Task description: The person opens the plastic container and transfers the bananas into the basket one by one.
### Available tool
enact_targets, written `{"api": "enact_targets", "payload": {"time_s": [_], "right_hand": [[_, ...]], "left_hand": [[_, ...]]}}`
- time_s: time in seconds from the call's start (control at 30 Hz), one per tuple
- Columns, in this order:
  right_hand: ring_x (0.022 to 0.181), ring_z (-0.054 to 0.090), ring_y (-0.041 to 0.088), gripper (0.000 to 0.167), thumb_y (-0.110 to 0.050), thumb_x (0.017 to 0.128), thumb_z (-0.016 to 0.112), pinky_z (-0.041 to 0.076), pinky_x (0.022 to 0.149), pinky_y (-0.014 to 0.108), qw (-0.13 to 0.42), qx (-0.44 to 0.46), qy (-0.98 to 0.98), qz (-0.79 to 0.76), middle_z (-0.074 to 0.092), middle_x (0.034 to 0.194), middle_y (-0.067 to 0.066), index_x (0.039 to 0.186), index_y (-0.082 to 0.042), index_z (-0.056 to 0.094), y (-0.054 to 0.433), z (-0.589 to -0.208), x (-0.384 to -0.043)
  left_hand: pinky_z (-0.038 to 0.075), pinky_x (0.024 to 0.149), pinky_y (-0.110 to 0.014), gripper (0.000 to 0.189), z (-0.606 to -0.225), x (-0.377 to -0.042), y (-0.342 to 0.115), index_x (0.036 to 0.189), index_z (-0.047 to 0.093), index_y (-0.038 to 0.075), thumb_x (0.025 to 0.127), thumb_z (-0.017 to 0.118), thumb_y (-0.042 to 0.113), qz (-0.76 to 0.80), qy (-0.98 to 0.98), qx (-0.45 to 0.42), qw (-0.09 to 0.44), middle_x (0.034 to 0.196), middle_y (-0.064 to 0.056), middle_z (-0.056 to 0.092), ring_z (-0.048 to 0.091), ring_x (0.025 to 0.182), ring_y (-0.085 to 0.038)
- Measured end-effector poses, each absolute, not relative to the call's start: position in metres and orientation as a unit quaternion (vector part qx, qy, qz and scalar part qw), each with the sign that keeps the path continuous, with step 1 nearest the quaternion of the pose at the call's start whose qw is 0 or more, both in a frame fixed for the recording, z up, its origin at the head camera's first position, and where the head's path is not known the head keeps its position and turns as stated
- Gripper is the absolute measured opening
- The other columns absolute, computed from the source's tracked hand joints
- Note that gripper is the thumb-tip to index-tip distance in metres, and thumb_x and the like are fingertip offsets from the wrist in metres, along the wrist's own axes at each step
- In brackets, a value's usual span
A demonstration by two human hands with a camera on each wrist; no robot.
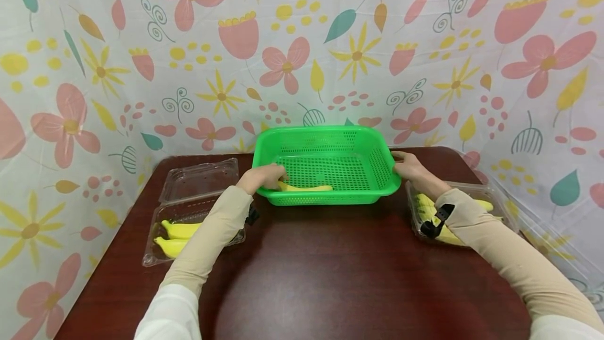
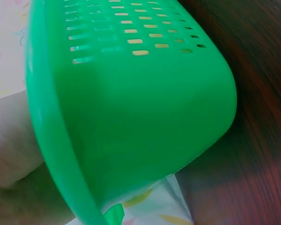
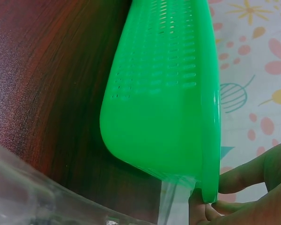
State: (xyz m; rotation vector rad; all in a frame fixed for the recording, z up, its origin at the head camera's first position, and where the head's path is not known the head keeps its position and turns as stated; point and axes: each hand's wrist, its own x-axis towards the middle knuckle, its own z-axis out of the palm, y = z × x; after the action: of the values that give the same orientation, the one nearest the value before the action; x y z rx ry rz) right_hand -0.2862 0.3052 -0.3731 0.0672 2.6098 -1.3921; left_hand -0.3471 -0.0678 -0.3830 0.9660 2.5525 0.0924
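A green plastic basket with perforated walls stands at the far middle of the table. One yellow banana lies inside along its near wall. At the basket's left end, my left hand grips the rim, its fingertips reaching inside close to the banana. My right hand holds the rim at the opposite end. Thumb and fingers of that hand pinch the rim in the right wrist view, against the basket. The left wrist view shows the left hand partly hidden behind the basket's rim.
A clear plastic box with its lid folded back holds bananas on the left, partly behind the left forearm. Under the right forearm, another clear box contains yellow pieces. A flowered curtain hangs behind the dark wooden table.
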Motion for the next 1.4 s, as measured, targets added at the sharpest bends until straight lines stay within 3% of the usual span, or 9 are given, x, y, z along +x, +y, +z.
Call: {"api": "enact_targets", "payload": {"time_s": [0.07,0.13,0.27,0.33,0.47,0.77,0.97,1.2,1.4], "right_hand": [[0.101,0.049,0.034,0.073,0.010,0.084,0.035,0.039,0.070,0.039,0.093,0.023,0.879,-0.466,0.039,0.139,0.038,0.152,0.008,0.010,0.305,-0.373,-0.286],[0.097,0.049,0.032,0.073,0.010,0.084,0.035,0.039,0.069,0.038,0.094,0.023,0.880,-0.465,0.039,0.138,0.038,0.152,0.008,0.010,0.306,-0.374,-0.286],[0.087,0.049,0.025,0.074,0.010,0.083,0.036,0.038,0.067,0.037,0.094,0.022,0.881,-0.462,0.040,0.138,0.038,0.152,0.008,0.011,0.306,-0.374,-0.286],[0.075,0.047,0.021,0.074,0.010,0.083,0.036,0.038,0.065,0.037,0.094,0.025,0.881,-0.462,0.041,0.138,0.037,0.152,0.007,0.012,0.306,-0.375,-0.286],[0.065,0.043,0.016,0.073,0.010,0.084,0.036,0.037,0.063,0.037,0.095,0.027,0.883,-0.459,0.041,0.138,0.037,0.153,0.006,0.012,0.307,-0.375,-0.286],[0.097,0.047,0.032,0.072,0.008,0.086,0.036,0.038,0.069,0.041,0.091,0.027,0.882,-0.463,0.036,0.141,0.037,0.153,0.006,0.010,0.307,-0.374,-0.287],[0.098,0.047,0.033,0.072,0.009,0.085,0.035,0.038,0.070,0.040,0.090,0.025,0.882,-0.463,0.036,0.141,0.038,0.153,0.007,0.010,0.308,-0.373,-0.288],[0.098,0.050,0.031,0.071,0.008,0.086,0.035,0.040,0.068,0.038,0.089,0.027,0.882,-0.463,0.037,0.140,0.038,0.152,0.007,0.010,0.307,-0.373,-0.288],[0.092,0.052,0.029,0.071,0.008,0.085,0.035,0.040,0.066,0.036,0.092,0.025,0.883,-0.459,0.039,0.138,0.037,0.152,0.007,0.011,0.306,-0.373,-0.287]], "left_hand": [[0.050,0.094,-0.032,0.040,-0.383,-0.347,-0.068,0.133,0.060,0.010,0.093,0.064,0.009,0.044,0.916,0.343,0.204,0.133,-0.009,0.061,0.059,0.113,-0.023],[0.047,0.103,-0.039,0.043,-0.383,-0.346,-0.068,0.137,0.056,0.011,0.094,0.063,0.011,0.054,0.914,0.342,0.211,0.137,-0.009,0.058,0.051,0.128,-0.027],[0.043,0.107,-0.042,0.040,-0.380,-0.346,-0.068,0.136,0.058,0.011,0.096,0.061,0.014,0.093,0.908,0.348,0.216,0.140,-0.008,0.056,0.046,0.134,-0.027],[0.042,0.108,-0.042,0.038,-0.379,-0.345,-0.069,0.135,0.059,0.012,0.097,0.059,0.016,0.111,0.904,0.353,0.215,0.140,-0.007,0.056,0.046,0.135,-0.026],[0.041,0.109,-0.042,0.037,-0.374,-0.342,-0.071,0.135,0.058,0.010,0.098,0.057,0.017,0.130,0.899,0.363,0.209,0.140,-0.008,0.055,0.048,0.133,-0.026],[0.038,0.111,-0.046,0.031,-0.358,-0.334,-0.086,0.128,0.063,0.008,0.098,0.057,0.014,0.170,0.898,0.377,0.149,0.133,-0.011,0.061,0.055,0.125,-0.028],[0.048,0.101,-0.044,0.032,-0.351,-0.328,-0.103,0.129,0.062,0.008,0.099,0.055,0.015,0.226,0.894,0.371,0.110,0.131,-0.010,0.062,0.058,0.121,-0.026],[0.051,0.095,-0.042,0.030,-0.345,-0.316,-0.128,0.127,0.064,0.009,0.099,0.055,0.016,0.270,0.893,0.353,0.073,0.124,-0.009,0.066,0.061,0.115,-0.025],[0.055,0.088,-0.040,0.023,-0.340,-0.303,-0.150,0.118,0.068,0.010,0.099,0.056,0.016,0.277,0.897,0.334,0.080,0.117,-0.010,0.069,0.066,0.106,-0.023]]}}
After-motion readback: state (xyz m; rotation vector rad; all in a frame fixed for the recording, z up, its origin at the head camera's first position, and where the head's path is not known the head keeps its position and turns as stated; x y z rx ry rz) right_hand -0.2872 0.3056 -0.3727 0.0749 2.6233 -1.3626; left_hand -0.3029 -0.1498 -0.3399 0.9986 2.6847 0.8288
